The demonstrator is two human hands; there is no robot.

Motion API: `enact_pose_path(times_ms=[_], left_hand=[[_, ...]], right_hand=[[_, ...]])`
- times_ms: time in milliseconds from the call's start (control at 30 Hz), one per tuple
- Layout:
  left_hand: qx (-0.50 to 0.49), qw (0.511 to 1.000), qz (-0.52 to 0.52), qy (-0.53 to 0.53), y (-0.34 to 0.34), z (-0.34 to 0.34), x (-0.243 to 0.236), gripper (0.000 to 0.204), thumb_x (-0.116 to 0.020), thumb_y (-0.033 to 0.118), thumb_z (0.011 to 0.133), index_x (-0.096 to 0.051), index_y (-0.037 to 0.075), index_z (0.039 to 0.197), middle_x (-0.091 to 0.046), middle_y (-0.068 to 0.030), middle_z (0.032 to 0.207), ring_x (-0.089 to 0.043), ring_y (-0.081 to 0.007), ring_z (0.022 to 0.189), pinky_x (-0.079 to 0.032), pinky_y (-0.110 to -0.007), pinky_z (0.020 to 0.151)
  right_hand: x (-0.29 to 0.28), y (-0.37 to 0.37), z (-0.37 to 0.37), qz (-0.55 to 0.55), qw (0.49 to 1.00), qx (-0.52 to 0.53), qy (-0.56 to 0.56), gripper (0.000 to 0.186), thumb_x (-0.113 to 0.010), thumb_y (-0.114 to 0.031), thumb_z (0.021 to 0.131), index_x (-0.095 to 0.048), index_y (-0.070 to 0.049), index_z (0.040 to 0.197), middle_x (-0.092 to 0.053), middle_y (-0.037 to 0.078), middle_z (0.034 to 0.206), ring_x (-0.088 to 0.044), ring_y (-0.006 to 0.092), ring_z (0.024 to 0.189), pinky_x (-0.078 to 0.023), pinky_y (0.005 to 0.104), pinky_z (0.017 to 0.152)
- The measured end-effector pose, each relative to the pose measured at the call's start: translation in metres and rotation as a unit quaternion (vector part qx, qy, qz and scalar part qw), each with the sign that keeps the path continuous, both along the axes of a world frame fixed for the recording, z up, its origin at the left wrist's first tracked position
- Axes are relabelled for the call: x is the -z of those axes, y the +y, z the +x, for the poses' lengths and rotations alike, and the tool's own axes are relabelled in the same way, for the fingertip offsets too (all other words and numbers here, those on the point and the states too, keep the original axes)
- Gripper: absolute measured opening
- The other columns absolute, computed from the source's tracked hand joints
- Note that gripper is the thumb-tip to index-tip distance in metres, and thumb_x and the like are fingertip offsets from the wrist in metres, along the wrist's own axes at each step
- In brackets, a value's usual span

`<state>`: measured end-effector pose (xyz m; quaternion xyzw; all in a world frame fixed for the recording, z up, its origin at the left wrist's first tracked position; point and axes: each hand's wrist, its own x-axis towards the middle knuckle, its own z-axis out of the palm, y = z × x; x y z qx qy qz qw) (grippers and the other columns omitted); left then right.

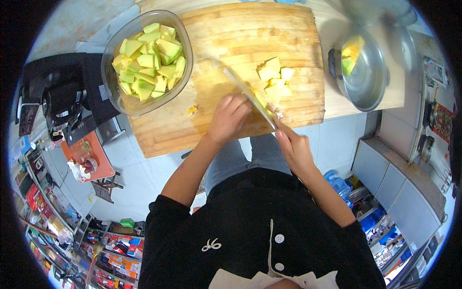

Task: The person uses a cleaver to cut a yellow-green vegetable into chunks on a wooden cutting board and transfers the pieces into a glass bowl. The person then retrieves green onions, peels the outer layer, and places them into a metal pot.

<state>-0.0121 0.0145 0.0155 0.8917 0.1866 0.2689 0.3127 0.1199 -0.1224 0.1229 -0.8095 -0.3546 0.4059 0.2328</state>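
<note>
A kitchen knife slants across the wooden cutting board, its blade tip pointing up and left. My right hand is wrapped round its handle near the board's front edge. Left of the blade, my left hand rests low on the board with curled fingers close to the steel; whatever lies under them is hidden. Just right of the blade, partly covered by it, shows a yellow-green squash piece. Several pale yellow squash chunks lie loose beyond it, on the board's right side.
A clear plastic tub full of green-edged squash chunks stands at the far left, overlapping the board. To the right is a metal pot with a yellow-green piece inside. Orange scraps lie left of my left hand.
</note>
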Motion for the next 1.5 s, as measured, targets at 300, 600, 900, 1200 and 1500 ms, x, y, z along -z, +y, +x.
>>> enact_pose_path(times_ms=[300,600,900,1200,1500], left_hand=[[-0.007,1.000,0.005,0.019,-0.003,-0.001,0.006,0.023,-0.059,0.005,0.069,-0.058,0.007,0.092,-0.055,-0.0092,0.100,-0.052,-0.0282,0.092,-0.043,-0.038,0.081],[-0.040,0.999,-0.029,0.011,0.000,0.002,0.006,0.024,-0.059,0.004,0.066,-0.058,0.005,0.090,-0.055,-0.0113,0.100,-0.052,-0.0309,0.093,-0.044,-0.038,0.080],[-0.019,0.998,0.038,-0.043,-0.006,0.003,0.020,0.030,-0.056,0.002,0.062,-0.058,0.001,0.092,-0.057,-0.0116,0.095,-0.054,-0.0296,0.089,-0.045,-0.038,0.079],[-0.008,0.999,0.008,-0.035,-0.003,0.005,0.012,0.025,-0.059,0.005,0.068,-0.058,0.006,0.093,-0.057,-0.0096,0.095,-0.054,-0.0263,0.087,-0.046,-0.035,0.076],[0.022,0.999,-0.023,-0.015,-0.003,-0.001,0.016,0.028,-0.062,0.002,0.069,-0.057,0.002,0.096,-0.058,-0.0145,0.102,-0.054,-0.0352,0.099,-0.043,-0.043,0.088]], right_hand=[[0.013,0.003,-0.014,-0.009,0.996,-0.023,-0.089,0.036,-0.051,-0.028,0.091,-0.056,-0.006,0.118,-0.059,0.021,0.070,-0.058,0.0287,0.057,-0.047,0.0365,0.055],[-0.009,0.009,-0.001,-0.015,0.999,0.015,0.033,0.039,-0.048,-0.031,0.093,-0.055,-0.004,0.120,-0.053,0.017,0.061,-0.053,0.0221,0.056,-0.045,0.0343,0.053],[-0.041,-0.014,-0.008,-0.095,0.995,-0.014,-0.018,0.042,-0.050,-0.037,0.090,-0.056,-0.007,0.119,-0.061,0.022,0.070,-0.061,0.0389,0.063,-0.048,0.0428,0.057],[0.030,0.028,-0.002,0.032,0.999,0.007,-0.038,0.034,-0.052,-0.031,0.090,-0.059,-0.007,0.113,-0.060,0.023,0.069,-0.060,0.0395,0.064,-0.047,0.0425,0.056],[-0.036,-0.016,-0.011,-0.055,0.998,0.004,-0.015,0.038,-0.051,-0.034,0.090,-0.058,-0.007,0.115,-0.060,0.022,0.069,-0.061,0.0370,0.062,-0.048,0.0417,0.056]])
